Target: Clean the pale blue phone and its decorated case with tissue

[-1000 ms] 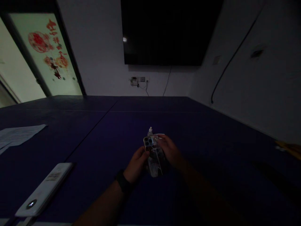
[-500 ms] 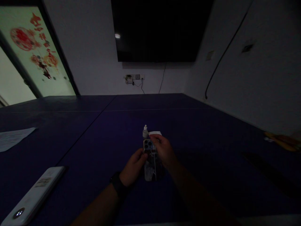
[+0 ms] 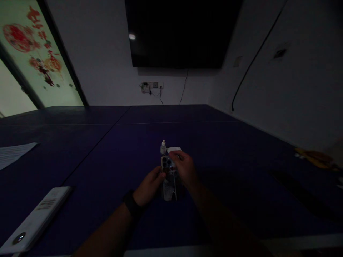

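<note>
A smartphone (image 3: 169, 187) in a patterned case lies between my hands, its back and camera lenses facing up. My left hand (image 3: 148, 186), with a dark watch on the wrist, grips the phone's left edge, thumb over its back. My right hand (image 3: 184, 167) is at the phone's upper right, fingers pinched together near the camera lenses. Whatever sits between those fingertips is too small and dark to make out. Just beyond the phone stands a small clear dropper bottle (image 3: 163, 148) with a white cap. Beside the bottle lies a white piece of paper or cloth (image 3: 174, 149), partly behind my right hand.
The dark blue table (image 3: 107, 203) reaches to the wall. A white power bank (image 3: 37, 217) lies at the left front, with a printed sheet (image 3: 16, 153) farther back. A dark flat object (image 3: 297, 189) and a yellow-orange item (image 3: 317, 159) lie to the right. A large screen (image 3: 182, 32) hangs ahead.
The view has shifted slightly, moving everything a little left and up in the picture. Both hands keep about the same places on the phone.
</note>
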`<control>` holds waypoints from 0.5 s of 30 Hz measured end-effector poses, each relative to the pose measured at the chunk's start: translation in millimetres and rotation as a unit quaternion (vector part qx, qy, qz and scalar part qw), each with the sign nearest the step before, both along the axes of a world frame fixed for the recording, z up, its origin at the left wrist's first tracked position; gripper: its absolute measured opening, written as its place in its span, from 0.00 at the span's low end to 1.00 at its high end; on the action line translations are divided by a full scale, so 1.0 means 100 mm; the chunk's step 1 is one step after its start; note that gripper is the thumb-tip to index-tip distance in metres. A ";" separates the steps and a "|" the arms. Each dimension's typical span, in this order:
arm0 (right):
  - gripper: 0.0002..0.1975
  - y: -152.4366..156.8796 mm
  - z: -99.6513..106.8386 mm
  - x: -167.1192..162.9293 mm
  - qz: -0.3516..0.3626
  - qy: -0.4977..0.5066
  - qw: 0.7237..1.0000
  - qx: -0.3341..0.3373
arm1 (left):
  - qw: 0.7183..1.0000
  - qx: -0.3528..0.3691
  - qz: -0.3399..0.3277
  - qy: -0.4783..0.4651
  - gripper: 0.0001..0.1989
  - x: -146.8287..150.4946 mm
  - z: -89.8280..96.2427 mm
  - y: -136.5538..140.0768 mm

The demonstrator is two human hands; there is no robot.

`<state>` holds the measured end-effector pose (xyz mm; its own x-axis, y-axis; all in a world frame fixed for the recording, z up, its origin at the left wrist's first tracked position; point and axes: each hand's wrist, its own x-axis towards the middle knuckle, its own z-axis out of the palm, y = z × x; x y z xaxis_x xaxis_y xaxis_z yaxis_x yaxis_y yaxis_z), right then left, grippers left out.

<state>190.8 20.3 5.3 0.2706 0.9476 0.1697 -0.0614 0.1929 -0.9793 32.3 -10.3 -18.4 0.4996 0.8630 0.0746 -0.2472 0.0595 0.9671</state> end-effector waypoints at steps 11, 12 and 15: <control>0.23 0.00 -0.01 -0.04 0.045 0.036 0.998 -0.025 | 0.999 0.023 -0.023 0.003 0.25 -0.02 0.01 0.03; 0.24 -0.01 -0.01 -0.05 0.047 0.039 0.998 -0.027 | 0.999 0.025 -0.025 0.005 0.25 -0.02 0.03 0.03; 0.23 -0.04 0.01 -0.06 0.047 0.048 0.997 -0.026 | 0.999 0.032 -0.014 0.008 0.26 -0.01 0.08 0.02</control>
